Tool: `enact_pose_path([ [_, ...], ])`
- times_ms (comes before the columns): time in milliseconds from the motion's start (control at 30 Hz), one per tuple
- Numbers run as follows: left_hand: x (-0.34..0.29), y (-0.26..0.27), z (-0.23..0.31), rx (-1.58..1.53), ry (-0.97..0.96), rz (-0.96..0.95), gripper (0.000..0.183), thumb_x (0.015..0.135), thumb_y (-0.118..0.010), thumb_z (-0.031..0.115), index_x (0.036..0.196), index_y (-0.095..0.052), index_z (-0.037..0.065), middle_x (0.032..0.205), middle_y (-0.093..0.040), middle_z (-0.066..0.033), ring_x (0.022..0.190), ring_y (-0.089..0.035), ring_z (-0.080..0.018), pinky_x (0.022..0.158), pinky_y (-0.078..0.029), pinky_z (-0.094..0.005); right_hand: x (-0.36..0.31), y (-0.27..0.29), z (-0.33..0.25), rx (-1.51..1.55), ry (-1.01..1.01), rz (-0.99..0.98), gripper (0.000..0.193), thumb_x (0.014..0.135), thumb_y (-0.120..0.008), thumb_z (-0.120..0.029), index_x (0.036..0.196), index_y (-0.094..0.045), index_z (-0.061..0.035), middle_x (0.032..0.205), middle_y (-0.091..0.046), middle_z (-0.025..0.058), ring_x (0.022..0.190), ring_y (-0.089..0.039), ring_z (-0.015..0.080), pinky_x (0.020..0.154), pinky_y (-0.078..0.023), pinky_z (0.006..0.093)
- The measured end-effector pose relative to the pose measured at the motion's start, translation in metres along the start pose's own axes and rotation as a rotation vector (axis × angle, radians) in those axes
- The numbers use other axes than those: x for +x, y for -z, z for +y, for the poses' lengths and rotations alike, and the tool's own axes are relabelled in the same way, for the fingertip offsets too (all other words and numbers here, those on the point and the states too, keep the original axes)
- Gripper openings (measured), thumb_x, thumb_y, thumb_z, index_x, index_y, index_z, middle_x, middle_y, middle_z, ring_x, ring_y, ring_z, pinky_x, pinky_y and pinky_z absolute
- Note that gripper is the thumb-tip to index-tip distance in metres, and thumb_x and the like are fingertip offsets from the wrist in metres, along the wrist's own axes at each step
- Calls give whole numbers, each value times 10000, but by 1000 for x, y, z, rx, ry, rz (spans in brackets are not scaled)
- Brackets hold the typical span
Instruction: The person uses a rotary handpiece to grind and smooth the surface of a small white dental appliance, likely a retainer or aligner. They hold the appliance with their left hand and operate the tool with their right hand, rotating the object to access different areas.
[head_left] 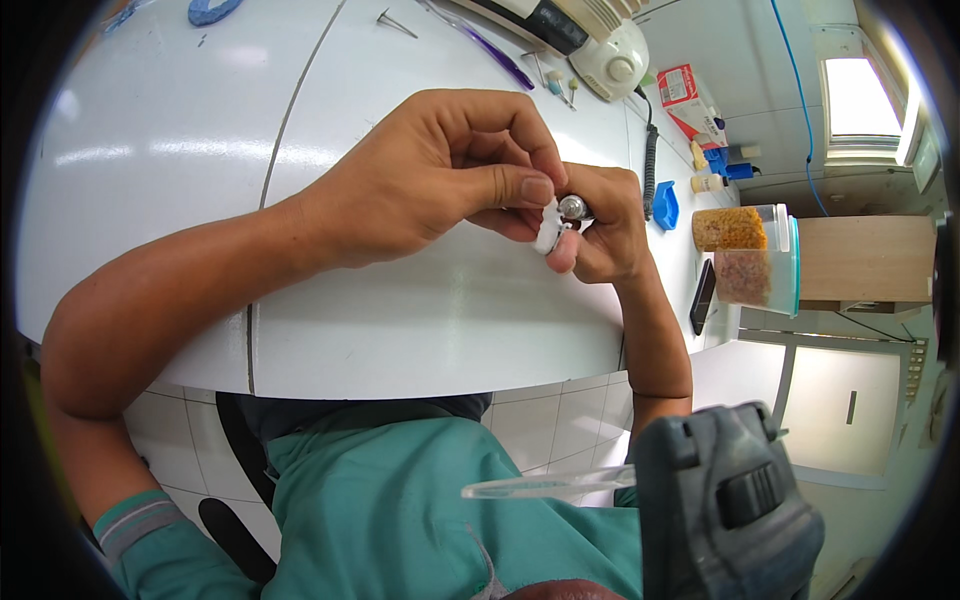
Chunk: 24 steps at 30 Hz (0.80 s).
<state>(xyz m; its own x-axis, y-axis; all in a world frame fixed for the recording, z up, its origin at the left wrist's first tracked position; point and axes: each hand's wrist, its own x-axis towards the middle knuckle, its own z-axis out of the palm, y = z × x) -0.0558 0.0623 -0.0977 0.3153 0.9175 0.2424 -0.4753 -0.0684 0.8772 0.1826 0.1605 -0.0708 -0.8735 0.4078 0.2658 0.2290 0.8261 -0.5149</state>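
Note:
My left hand [430,185] pinches a small white lumpy piece [547,228] between thumb and fingers, above the white table. What the piece is, I cannot make out for certain; it looks like a row of teeth. Fingers of my right hand [608,220] curl around a silver handpiece [574,207], whose rounded metal end points toward me. That end sits right beside the white piece, and my right thumb tip is by the piece's lower edge. Most of the handpiece is hidden inside my right hand. Both hands meet right of the table's middle.
Beyond my hands lie a purple-handled tool [480,45], a thin metal bit [397,24] and a cream machine [612,62]. To the right are a coiled black cord [651,175], blue tray [666,204], phone [703,297] and clear tubs [757,277]. A grey device [730,500] blocks the lower right.

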Motion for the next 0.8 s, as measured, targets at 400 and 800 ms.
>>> enact_pose_path([
  [400, 0, 0, 1, -2, 13, -13, 78, 1028, -703, 79, 1090, -676, 40, 997, -705, -32, 951, -725, -114, 837, -677, -297, 1, 0, 0, -9, 20, 2, 764, 717, -788, -809, 740, -556, -81, 594, -455, 43, 511, -450, 242, 496, -347, 349],
  [800, -1, -1, 3, 17, 19, -19, 101, 1030, -712, 115, 1081, -662, 44, 973, -700, -26, 933, -726, -108, 836, -675, -290, 0, -1, 0, -46, 41, 14, 762, 731, -767, -821, 728, -564, -86, 587, -467, 29, 504, -463, 226, 493, -346, 350],
])
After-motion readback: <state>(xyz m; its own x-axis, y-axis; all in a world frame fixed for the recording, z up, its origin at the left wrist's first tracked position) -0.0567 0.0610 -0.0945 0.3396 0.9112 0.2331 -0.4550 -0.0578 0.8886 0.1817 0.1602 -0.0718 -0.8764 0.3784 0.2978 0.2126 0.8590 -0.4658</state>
